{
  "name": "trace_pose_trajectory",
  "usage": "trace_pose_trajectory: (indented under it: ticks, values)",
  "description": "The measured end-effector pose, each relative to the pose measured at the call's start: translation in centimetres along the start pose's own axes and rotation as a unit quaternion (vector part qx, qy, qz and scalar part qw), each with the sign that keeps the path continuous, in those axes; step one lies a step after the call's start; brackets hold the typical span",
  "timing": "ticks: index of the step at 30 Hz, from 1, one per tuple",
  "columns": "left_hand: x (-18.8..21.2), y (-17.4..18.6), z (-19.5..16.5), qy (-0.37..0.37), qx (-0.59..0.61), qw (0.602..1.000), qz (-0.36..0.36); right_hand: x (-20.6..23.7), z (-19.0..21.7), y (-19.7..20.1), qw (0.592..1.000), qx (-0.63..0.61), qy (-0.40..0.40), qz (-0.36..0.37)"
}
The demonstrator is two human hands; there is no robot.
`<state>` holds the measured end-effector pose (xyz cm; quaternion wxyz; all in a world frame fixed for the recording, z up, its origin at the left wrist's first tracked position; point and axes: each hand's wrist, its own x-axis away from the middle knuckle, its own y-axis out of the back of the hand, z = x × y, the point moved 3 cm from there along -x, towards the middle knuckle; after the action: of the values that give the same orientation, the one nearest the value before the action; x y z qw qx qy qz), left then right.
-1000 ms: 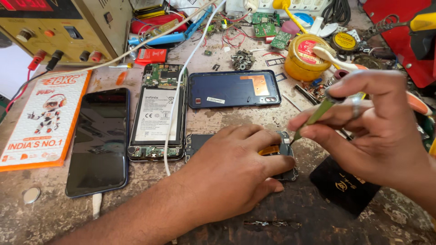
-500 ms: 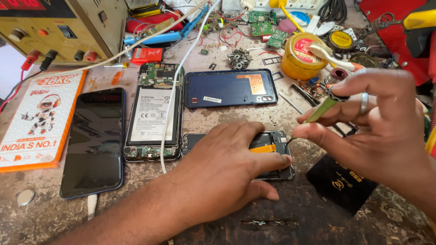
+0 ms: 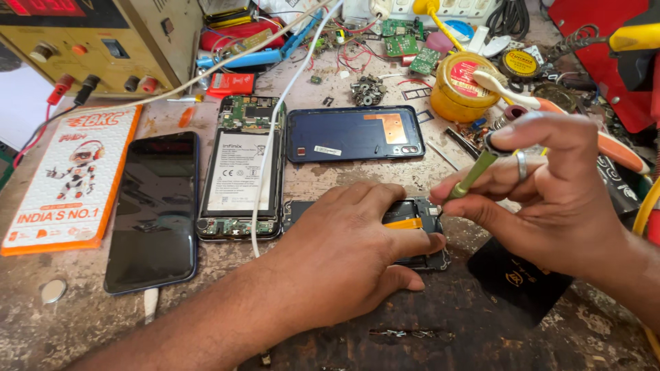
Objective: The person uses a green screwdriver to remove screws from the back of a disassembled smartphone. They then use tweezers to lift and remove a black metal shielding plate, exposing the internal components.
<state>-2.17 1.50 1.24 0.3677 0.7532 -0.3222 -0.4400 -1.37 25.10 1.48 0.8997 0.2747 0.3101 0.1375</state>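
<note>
On the worn tabletop, near its front edge, an opened phone lies flat, most of it hidden under the left hand, which is spread over it palm down and presses it in place without closing around it. A green-handled screwdriver is pinched between thumb and fingers of the right hand, tilted, with its tip lowered at the phone's upper right corner; whether the tip is seated in a screw cannot be told.

For the step to be done well, the tool is probably best brought nearer to upright, so that the tip is kept from slipping across the board. The phone should be held still by steady downward pressure, with the orange strip beside the fingers left untouched. Light turns from the fingertips are likely enough.

Farther back, a second opened phone with its battery showing, a blue back cover and a dark phone are laid well apart from the work, and a white cable is draped across the battery.
</note>
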Motion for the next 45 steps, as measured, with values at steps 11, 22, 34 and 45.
trace_pose_trajectory:
  ticks: [11, 22, 34, 45]
  values:
    - [0.3, 0.1, 0.1, -0.018, -0.015, 1.000, 0.001, -1.4, 0.9, 0.0, 0.994, 0.033, -0.076, -0.074]
    - [0.2, 0.2, 0.1, -0.026, -0.002, 1.000, 0.000, -2.2, -0.8, -0.5, 0.995, 0.052, -0.019, -0.082]
    - [0.2, 0.2, 0.4, -0.024, -0.004, 1.000, 0.009, -3.1, 0.0, -1.0, 0.995, 0.040, -0.038, -0.085]
    - [-0.3, 0.0, 1.5, 0.046, -0.023, 0.999, 0.008, -2.5, 1.3, 0.3, 0.987, 0.087, -0.088, -0.099]
